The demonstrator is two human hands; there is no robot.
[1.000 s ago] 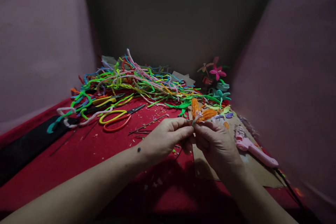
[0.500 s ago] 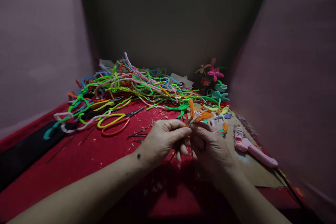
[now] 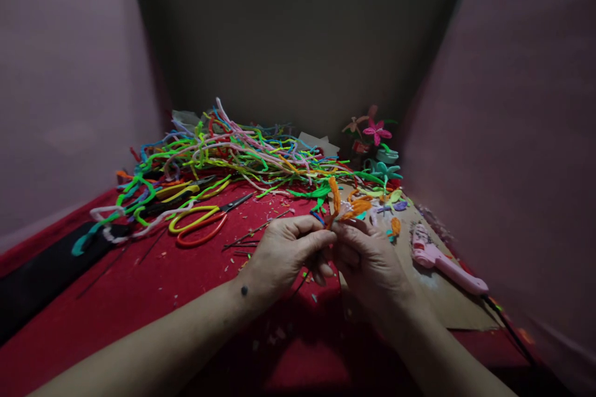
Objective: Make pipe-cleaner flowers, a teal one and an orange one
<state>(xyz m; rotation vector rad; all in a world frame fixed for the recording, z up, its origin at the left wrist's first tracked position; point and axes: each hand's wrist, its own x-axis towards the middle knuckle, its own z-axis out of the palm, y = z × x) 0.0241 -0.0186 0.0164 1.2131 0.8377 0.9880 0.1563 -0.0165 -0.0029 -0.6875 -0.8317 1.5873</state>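
Observation:
Both hands meet over the red cloth, their fingertips pinched together at the base of an orange pipe-cleaner flower (image 3: 358, 206) with pale strands at its centre. My left hand (image 3: 293, 248) is closed, thumb against forefinger, and a thin dark stem sticks out below its fingers. My right hand (image 3: 367, 257) is closed on the flower's base from the other side. Two orange petals stand out, one upward and one to the right. The exact grip point is hidden behind the fingers.
A tangle of coloured pipe cleaners (image 3: 242, 149) lies at the back. Scissors (image 3: 205, 223) with yellow and red handles rest to the left. On the right, a pink glue gun (image 3: 447, 263) lies on cardboard (image 3: 465, 310). Finished flowers (image 3: 377, 132) stand behind.
The view has shifted slightly, so everything sits a little lower and further left. Both hands keep their pinch on the flower; a short blue piece now shows beside its base.

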